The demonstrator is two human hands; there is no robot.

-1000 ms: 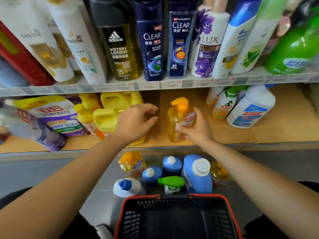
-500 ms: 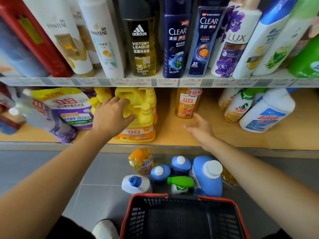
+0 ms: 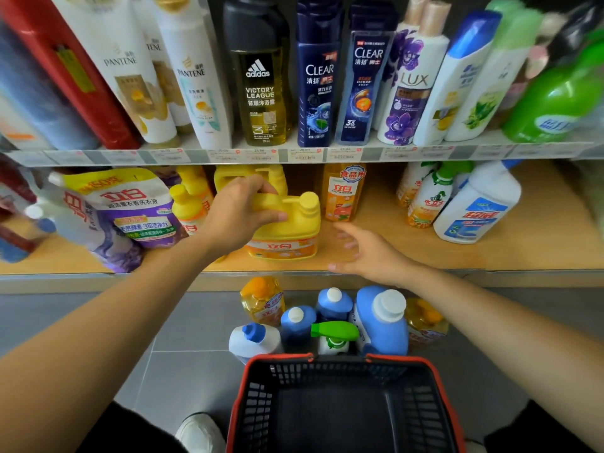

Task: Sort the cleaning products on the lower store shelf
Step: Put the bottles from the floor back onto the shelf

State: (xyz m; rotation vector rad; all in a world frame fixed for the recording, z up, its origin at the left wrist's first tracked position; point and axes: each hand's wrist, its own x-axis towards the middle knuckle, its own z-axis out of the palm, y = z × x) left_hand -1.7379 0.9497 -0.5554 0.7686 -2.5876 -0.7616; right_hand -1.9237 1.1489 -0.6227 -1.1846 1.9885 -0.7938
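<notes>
Gripping the top handle of the squat yellow plastic detergent jug, the left hand sits directly over it; the jug stands upright on the wooden lower shelf. The right hand, fingers loosely spread and holding nothing, hovers just to the jug's right.

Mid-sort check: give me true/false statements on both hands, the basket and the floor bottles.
The left hand grips the yellow jug by its handle. True.
The right hand holds the orange bottle. False: it is open and empty; the bottle stands on the shelf beyond it.
The basket is packed with bottles. False: none show inside it.
A green-capped sprayer stands among blue bottles on the floor. True.
</notes>
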